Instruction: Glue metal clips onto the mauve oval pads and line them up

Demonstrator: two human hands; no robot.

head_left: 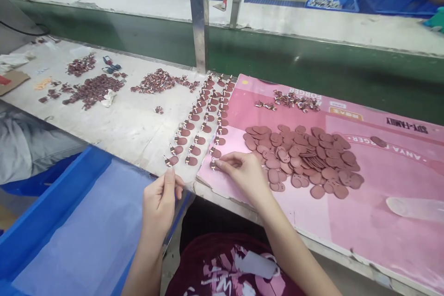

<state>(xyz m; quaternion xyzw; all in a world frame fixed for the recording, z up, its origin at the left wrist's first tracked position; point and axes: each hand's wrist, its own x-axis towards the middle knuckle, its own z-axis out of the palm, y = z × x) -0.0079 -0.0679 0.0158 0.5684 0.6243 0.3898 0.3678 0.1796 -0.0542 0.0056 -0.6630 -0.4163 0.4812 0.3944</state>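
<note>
My right hand (pixel 247 173) pinches a small brown figure piece (pixel 213 164) with white and dark parts, at the near left corner of the pink printed sheet (pixel 350 222). My left hand (pixel 160 199) is closed at the table's front edge, thumb laid over curled fingers; whatever it may hold is hidden. Just beyond its thumb lies the nearest assembled piece (pixel 171 161), a brown oval with a small figure part on it. Several such pieces run away from me in three rows. Right of my right hand spreads a heap of flat brown ovals (pixel 308 157).
Small dark-red parts lie in piles (pixel 157 81) on the white table (pixel 138 125), and another pile (pixel 296 101) is on the pink sheet. A metal post (pixel 199 23) rises behind the rows. A blue bin (pixel 79 222) stands below left. Other people are partly visible.
</note>
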